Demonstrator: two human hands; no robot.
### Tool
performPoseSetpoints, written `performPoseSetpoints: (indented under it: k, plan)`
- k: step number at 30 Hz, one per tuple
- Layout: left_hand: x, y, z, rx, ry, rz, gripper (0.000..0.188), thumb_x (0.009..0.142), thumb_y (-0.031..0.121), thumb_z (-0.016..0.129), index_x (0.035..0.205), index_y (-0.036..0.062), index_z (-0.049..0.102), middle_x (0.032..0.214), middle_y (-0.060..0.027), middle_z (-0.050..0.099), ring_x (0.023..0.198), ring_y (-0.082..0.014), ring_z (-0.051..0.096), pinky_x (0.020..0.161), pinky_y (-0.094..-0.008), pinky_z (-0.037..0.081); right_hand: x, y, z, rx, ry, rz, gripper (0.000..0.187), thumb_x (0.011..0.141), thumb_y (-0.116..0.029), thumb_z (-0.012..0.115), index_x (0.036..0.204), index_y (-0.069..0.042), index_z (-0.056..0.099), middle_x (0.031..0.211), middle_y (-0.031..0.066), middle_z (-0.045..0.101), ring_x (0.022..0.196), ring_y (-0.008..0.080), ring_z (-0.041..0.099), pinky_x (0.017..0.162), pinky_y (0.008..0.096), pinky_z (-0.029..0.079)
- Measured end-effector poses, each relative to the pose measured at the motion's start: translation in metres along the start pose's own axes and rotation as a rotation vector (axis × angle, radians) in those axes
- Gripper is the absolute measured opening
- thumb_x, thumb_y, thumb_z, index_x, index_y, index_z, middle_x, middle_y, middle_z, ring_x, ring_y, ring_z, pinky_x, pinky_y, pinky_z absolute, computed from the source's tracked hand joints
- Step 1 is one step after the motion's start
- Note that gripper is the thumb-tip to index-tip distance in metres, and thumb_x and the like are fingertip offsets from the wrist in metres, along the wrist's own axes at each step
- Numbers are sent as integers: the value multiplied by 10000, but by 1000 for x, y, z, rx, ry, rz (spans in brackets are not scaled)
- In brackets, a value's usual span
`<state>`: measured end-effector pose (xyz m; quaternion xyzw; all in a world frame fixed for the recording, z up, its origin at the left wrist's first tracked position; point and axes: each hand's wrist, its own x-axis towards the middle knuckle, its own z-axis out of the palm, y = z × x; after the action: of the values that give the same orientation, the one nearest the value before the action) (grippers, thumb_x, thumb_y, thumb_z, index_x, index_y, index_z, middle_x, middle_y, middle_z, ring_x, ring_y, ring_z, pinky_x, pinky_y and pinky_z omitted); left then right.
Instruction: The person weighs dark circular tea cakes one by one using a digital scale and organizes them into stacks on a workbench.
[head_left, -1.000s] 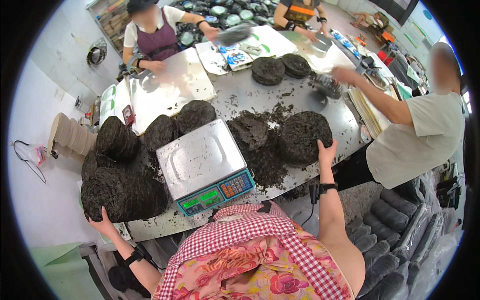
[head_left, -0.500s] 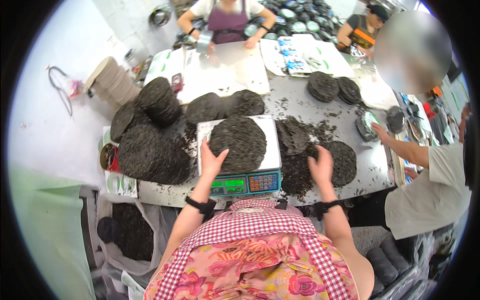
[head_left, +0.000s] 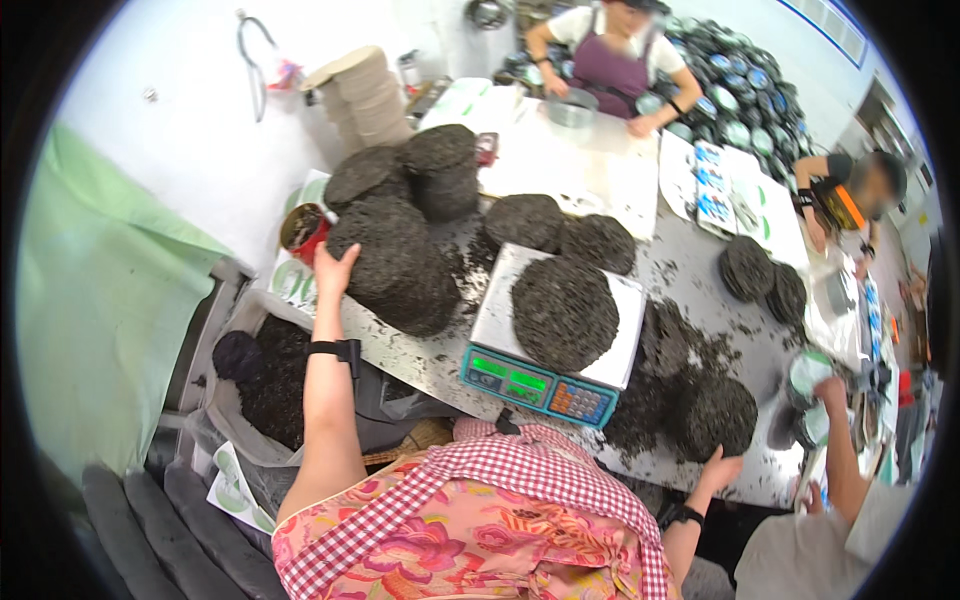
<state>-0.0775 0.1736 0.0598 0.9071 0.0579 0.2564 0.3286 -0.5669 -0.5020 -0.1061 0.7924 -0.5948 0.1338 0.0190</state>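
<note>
A: What carries the arrangement?

B: Grey worktop (head_left: 692, 232), with a heaped pile of dark round cakes (head_left: 395, 265) near its left edge, several stacks leaning together

A: And at the middle?

B: Electronic scale (head_left: 540, 385), teal with a silver pan, set at the near edge, its display lit green; a dark disc (head_left: 565, 315) lies flat on the pan, its rim clear of both hands

A: Is there a second disc by the wearer?

B: Yes, a smaller one (head_left: 718, 418), beside the near edge towards the right corner, to the right of the scale

A: State of the hands?

B: Left hand (head_left: 332, 270) open, thumb and fingers spread at the near-left side of the pile; right hand (head_left: 718, 470) with its thumb at the near rim of the smaller disc, though whether it grips cannot be told

A: And the least parts?

B: Red tin (head_left: 305, 232) at the left edge, just beside the left hand; loose dark fragments (head_left: 640, 415) between the scale and the smaller disc
</note>
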Motion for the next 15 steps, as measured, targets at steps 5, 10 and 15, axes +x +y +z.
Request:
performPoseSetpoints:
  k: [5, 10, 15]
  plan:
    - [-8, 26, -12, 68, 103, -5, 709, 643, 265, 793, 1182, -46, 453, 1157, -237, 530, 1087, -333, 514, 936, -369, 392, 9, -37, -56, 841, -53, 145, 458, 846, -181, 593, 1214, 42, 438, 1205, 175, 508, 1058, 306, 515, 912, 413, 420]
    - [15, -5, -27, -386, 74, -72, 652, 695, 134, 762, 1224, -41, 424, 1213, -188, 504, 1114, -247, 493, 942, -352, 389, -20, -168, -120, 1540, -754, 249, 337, 806, -72, 594, 1121, 22, 520, 1080, 112, 580, 941, 212, 557, 823, 343, 458]
    - [-50, 156, -50, -530, -45, 173, 341, 776, 59, 645, 1099, -4, 559, 1010, -100, 600, 953, -210, 554, 842, -326, 435, -80, -290, -100, 1672, -1017, 49, 426, 825, -70, 590, 1220, 3, 449, 1154, 103, 548, 1010, 178, 536, 832, 315, 442]
